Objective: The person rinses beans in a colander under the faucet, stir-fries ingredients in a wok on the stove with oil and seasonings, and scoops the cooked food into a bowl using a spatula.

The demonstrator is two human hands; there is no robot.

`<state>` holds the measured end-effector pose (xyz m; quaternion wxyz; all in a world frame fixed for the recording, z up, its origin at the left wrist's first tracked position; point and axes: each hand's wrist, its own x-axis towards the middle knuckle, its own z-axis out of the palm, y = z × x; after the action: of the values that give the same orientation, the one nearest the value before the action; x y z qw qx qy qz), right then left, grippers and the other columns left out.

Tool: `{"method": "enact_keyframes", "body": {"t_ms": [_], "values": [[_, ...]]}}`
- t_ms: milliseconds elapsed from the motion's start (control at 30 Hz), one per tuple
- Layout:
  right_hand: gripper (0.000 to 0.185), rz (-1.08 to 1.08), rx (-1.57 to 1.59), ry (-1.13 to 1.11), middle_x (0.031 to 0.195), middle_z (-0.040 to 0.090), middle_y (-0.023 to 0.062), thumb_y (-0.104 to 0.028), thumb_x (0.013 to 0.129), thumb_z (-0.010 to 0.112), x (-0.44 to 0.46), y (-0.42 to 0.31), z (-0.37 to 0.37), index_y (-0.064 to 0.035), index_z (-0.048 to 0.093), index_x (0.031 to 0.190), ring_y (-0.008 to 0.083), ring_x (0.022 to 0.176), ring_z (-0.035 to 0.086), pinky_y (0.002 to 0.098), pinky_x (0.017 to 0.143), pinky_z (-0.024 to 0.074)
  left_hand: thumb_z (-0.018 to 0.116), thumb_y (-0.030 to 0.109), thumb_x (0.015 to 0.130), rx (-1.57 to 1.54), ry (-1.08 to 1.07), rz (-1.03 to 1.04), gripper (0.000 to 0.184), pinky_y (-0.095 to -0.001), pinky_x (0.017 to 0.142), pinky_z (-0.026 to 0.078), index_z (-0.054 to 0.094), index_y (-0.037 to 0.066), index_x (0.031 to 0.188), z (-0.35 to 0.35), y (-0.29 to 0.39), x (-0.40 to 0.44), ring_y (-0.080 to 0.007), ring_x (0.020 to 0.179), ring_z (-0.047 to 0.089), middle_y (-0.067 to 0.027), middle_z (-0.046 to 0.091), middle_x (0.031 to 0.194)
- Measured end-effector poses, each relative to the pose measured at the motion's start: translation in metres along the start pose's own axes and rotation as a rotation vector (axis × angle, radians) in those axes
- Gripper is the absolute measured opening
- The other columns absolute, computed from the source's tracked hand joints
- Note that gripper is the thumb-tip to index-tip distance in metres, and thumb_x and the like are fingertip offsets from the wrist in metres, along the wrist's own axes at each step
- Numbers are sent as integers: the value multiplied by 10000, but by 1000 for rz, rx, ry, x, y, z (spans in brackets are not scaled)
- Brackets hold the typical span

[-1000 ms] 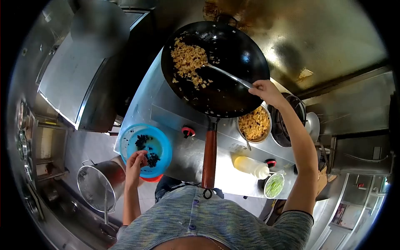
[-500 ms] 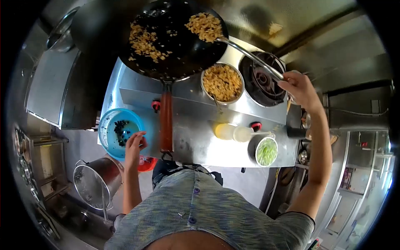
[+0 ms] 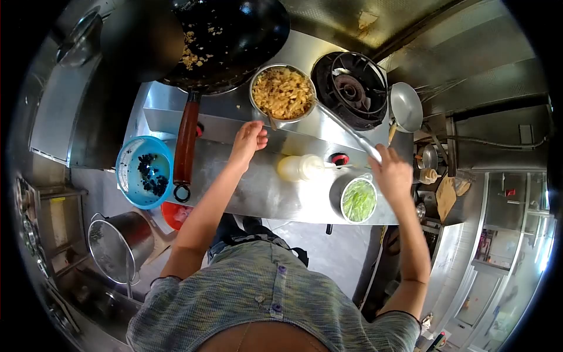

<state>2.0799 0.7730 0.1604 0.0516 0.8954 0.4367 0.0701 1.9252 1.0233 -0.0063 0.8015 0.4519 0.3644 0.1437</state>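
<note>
My right hand (image 3: 392, 175) is wrapped round the long metal handle of a ladle (image 3: 348, 128). The ladle's head is over the metal bowl (image 3: 253, 107), where it blends with the heap of golden-brown chopped food (image 3: 283, 92). My left hand (image 3: 248, 142) hovers just below the bowl's near rim, its fingers loosely bent and apart, with nothing visible in them. A spoon handle (image 3: 271, 122) sticks out over that rim, close to my left fingertips. At the upper left, the black wok (image 3: 246, 56) with its wooden handle (image 3: 187, 138) has some scraps of the food (image 3: 190, 56) inside.
A black burner (image 3: 352, 91) is right of the bowl. Yellowish squeeze bottles (image 3: 300, 168) and a container of shredded greens (image 3: 359, 200) stand on the steel counter (image 3: 234, 193). A blue basin (image 3: 170, 161) holds dark pieces in liquid. A steel pot (image 3: 138, 237) stands lower left.
My right hand has brought the loaded ladle from over the wok down to the bowl. My left hand has moved from the blue basin up to the bowl. The view has shifted rightward.
</note>
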Motion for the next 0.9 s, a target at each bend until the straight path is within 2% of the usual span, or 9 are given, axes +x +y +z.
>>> {"method": "enact_keyframes", "body": {"t_ms": [100,400,500,600,633,700,767,833,900], "values": [[249,-100,-65,276,697,520,65,-216,770,610,-10,2,31,-61,524,944,209,581,569,297,463,451,496,285,870,-53,81,28,263,-248,621,477,475,67,1016,12,-1,13,-108,681,547,-36,548,840],[220,-41,-204,485,633,453,41,-204,746,619,-23,12,65,-79,521,898,178,553,531,286,457,450,485,247,873,4,175,55,208,-258,613,477,471,55,953,18,8,22,-118,678,545,-40,541,832],[231,-18,-77,429,643,490,58,-208,745,623,-26,16,77,-71,532,907,204,546,544,312,468,452,483,235,873,56,193,90,197,-266,632,478,471,52,945,22,3,31,-128,699,540,-49,534,831],[254,129,330,330,687,554,92,-200,744,626,-25,19,67,-47,550,931,256,554,562,329,493,454,489,230,875,99,220,106,192,-262,616,481,468,42,907,30,4,32,-124,680,537,-48,539,782],[274,205,509,255,712,600,96,-195,758,620,-23,29,66,-6,557,946,217,539,570,305,494,438,486,228,878,92,208,119,193,-265,607,484,465,38,899,30,-3,37,-123,672,544,-58,547,789],[279,261,816,34,680,589,64,-188,775,611,-6,43,35,9,560,965,134,539,529,261,480,400,485,227,878,72,164,102,192,-266,599,486,456,38,901,34,-5,35,-130,660,556,-64,557,799],[264,257,936,-31,630,535,26,-180,784,604,24,44,-10,26,558,943,84,565,473,243,490,374,467,247,885,66,105,61,214,-265,589,482,449,47,957,31,-6,31,-137,664,572,-64,572,804],[270,211,969,-258,628,529,45,-189,787,598,67,37,-67,31,561,939,108,584,479,262,514,379,444,274,894,67,-4,15,241,-255,608,472,464,50,980,19,0,10,-131,703,573,-68,579,834],[262,-38,574,-307,639,547,60,-224,789,589,123,29,-97,18,580,888,128,589,493,283,527,385,448,316,889,144,-199,-40,283,-242,641,461,494,49,970,-7,9,-20,-117,727,562,-60,581,845]]}}
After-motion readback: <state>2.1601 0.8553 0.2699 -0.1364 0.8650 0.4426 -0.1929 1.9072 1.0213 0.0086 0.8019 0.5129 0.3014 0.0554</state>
